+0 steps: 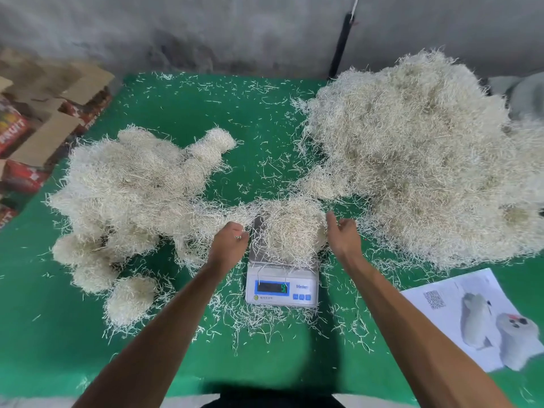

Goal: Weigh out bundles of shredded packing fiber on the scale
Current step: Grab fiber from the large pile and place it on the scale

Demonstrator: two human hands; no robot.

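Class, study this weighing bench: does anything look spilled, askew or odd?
Yes. Loose fiber strands are spilled across the green table, thickest around the scale. The bundle on the scale overhangs its pan, and a few strands hang over the display.

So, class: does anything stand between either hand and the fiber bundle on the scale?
Nothing visible does. The left hand and right hand flank the bundle on the scale, with only loose strands between.
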